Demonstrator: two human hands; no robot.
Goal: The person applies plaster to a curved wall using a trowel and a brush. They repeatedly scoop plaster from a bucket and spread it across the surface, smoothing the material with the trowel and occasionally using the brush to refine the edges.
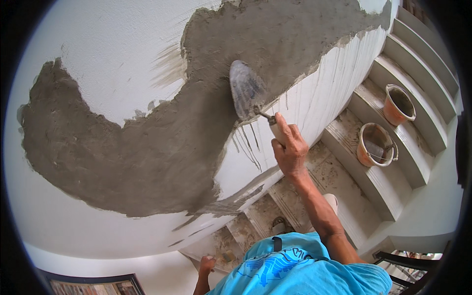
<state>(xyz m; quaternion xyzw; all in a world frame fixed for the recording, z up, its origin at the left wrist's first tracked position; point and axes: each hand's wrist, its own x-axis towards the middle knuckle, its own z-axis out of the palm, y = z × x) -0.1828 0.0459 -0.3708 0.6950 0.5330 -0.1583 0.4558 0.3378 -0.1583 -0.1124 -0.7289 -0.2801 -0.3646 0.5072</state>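
Observation:
My right hand (291,150) is closed around the handle of a pointed trowel (247,88), its index finger stretched along the handle. The grey-smeared blade lies against a wide patch of wet grey mortar (147,152) on the white curved wall (118,44). The patch runs from the far left up to the upper right with a ragged edge. Drips and streaks mark the wall below it. Low down, near the stairs, my left hand (207,263) hangs with its fingers loosely curled, and nothing shows in it.
Concrete stairs (344,167), spattered with mortar, climb along the wall to the upper right. Two orange buckets, a nearer one (366,156) with a wire handle and a farther one (391,112), stand on the steps. A dark railing (410,260) is at lower right, a framed picture (93,286) at lower left.

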